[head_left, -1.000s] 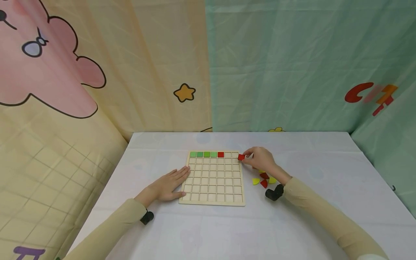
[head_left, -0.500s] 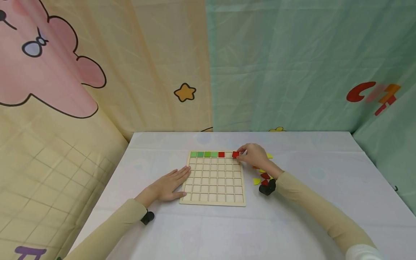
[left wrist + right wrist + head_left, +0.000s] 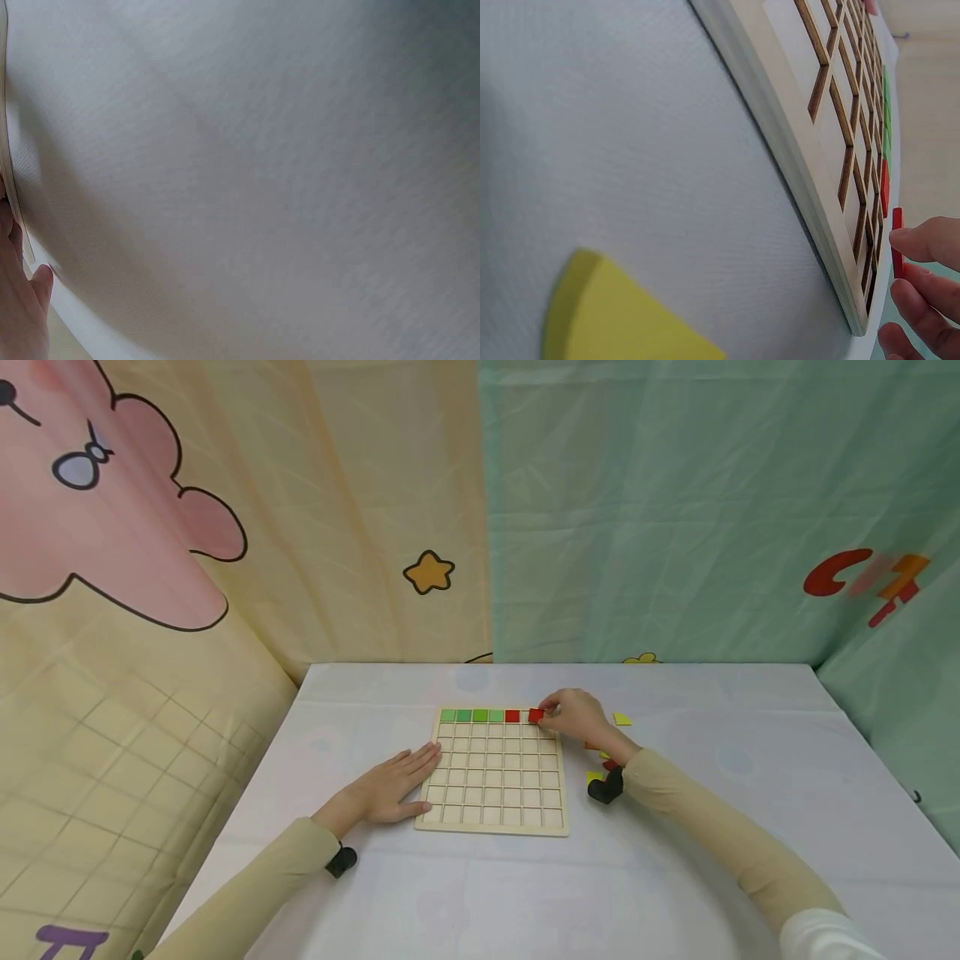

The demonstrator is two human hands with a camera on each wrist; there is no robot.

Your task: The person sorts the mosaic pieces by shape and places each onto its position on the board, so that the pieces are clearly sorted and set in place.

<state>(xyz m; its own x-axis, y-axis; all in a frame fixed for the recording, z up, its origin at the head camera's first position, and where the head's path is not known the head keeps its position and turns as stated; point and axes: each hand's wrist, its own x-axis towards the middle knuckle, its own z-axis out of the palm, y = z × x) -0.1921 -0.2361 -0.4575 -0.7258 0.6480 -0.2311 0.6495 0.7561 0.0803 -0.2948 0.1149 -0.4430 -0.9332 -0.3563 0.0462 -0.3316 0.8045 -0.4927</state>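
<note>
A wooden grid board [image 3: 491,831] lies on the table. Along its far row sit several green tiles [image 3: 480,716] from the left corner, followed by one red tile [image 3: 512,717]. My right hand [image 3: 581,717] pinches another red square tile [image 3: 536,716] over the right part of that row; in the right wrist view this red tile [image 3: 898,241] stands between thumb and fingers, tilted on edge. My left hand [image 3: 390,787] lies with straight fingers against the board's left edge. Only part of the left hand [image 3: 22,300] shows in the left wrist view.
Right of the board lie loose red and yellow pieces, partly hidden by the right wrist, among them a yellow piece [image 3: 622,719]. A yellow rounded piece [image 3: 622,315] is close in the right wrist view. Curtains hang behind the white table [image 3: 480,893].
My right hand has carried the red tile leftward from beside the board's right edge to over the far row. The left hand has stayed in place.
</note>
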